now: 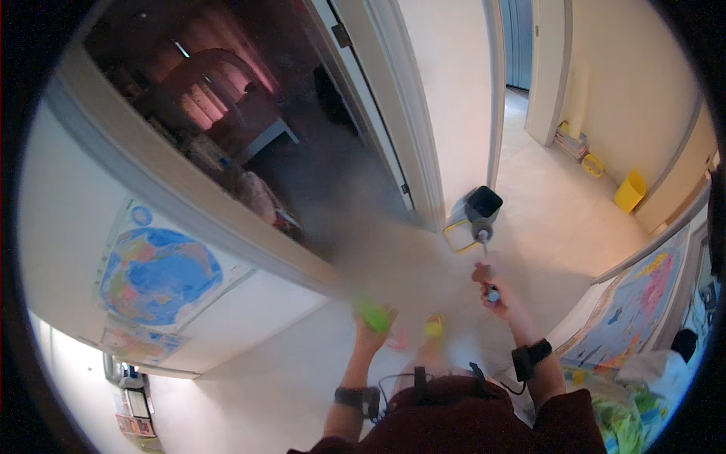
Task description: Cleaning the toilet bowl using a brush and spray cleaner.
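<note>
My left hand (376, 325) is closed round a bright green object (370, 312), held low in front of my body; it is blurred and its kind does not show. In my right hand (497, 299) is the handle of a long-handled tool with a rounded grey head (482, 229). The head points away from me, in front of a dark bin (484, 203) by the wall corner. Whether head and bin touch, I cannot tell. A yellow-edged frame (460, 236) shows on the floor beside the bin.
Ahead on the left, a doorway opens into a dim room with a bed (265, 144). Maps (162, 276) hang on the left wall. At the right are another map (631, 310), plastic bags (628, 416), and a yellow bin (630, 191) farther off. My foot in a yellow slipper (433, 327) stands below.
</note>
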Available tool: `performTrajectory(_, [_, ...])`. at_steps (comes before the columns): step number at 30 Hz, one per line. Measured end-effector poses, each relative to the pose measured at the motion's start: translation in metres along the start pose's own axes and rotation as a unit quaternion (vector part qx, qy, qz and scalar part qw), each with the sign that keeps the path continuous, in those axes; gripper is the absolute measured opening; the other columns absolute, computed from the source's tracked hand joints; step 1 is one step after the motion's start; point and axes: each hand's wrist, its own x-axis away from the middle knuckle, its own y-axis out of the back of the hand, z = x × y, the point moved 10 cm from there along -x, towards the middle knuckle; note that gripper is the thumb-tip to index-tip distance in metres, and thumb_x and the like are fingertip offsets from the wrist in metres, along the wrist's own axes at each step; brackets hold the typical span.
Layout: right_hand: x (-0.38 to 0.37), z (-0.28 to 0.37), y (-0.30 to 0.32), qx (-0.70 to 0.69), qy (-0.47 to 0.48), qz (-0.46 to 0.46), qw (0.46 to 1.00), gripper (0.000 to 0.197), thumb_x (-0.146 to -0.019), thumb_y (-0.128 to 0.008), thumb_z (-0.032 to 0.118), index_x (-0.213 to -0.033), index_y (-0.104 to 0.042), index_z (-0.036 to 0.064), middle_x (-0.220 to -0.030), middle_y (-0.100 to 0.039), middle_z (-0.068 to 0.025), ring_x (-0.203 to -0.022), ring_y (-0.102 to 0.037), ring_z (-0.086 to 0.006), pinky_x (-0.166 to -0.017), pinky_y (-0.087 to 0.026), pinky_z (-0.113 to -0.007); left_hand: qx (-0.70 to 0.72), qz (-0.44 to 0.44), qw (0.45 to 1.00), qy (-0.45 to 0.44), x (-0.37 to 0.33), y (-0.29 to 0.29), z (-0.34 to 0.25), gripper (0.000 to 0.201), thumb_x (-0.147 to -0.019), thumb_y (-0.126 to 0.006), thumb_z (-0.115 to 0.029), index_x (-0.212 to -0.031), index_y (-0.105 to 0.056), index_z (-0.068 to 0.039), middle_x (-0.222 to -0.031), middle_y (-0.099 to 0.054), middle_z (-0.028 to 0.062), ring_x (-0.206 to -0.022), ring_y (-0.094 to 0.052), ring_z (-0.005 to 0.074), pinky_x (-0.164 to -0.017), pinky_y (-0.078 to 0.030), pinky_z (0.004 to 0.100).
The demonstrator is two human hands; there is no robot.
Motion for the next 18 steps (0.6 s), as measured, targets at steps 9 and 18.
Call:
performTrajectory(9, [0.092,0.112,0.145,0.073,0.198,-0.27,0.94,0.02,-0.089,-0.055,0.021,-0.101,-0.051,0.0051,-0.064,-0.051,-0.0022,-0.05,-0.049,-0.013,-0.043,-0.04,-0.027,0.036,0.242,0.958,-0.151,-0.13,-0.185,-0.148,0.031,-0.078,-0.067,-0.035,-0.097,-0.062,-0.012,-0.094,-0.062,0.005,-0.1,-0.057,0.0224,-0.104,-0.006,0.0603])
performTrajectory(18, [0.113,0.129,0.25,0.163,0.2,-0.397,0.881,0.014,-0.085,-0.052,0.015,-0.094,-0.048,0.0046,-0.066,-0.053,-0.0064,-0.052,-0.056,-0.017,-0.046,-0.049,-0.031,-0.052,0.333,0.936,-0.102,-0.184,-0.276,-0.18,0.048,-0.079,-0.062,-0.044,-0.109,-0.056,-0.007,-0.109,-0.058,0.0136,-0.108,-0.053,0.0295,-0.105,-0.008,0.0622])
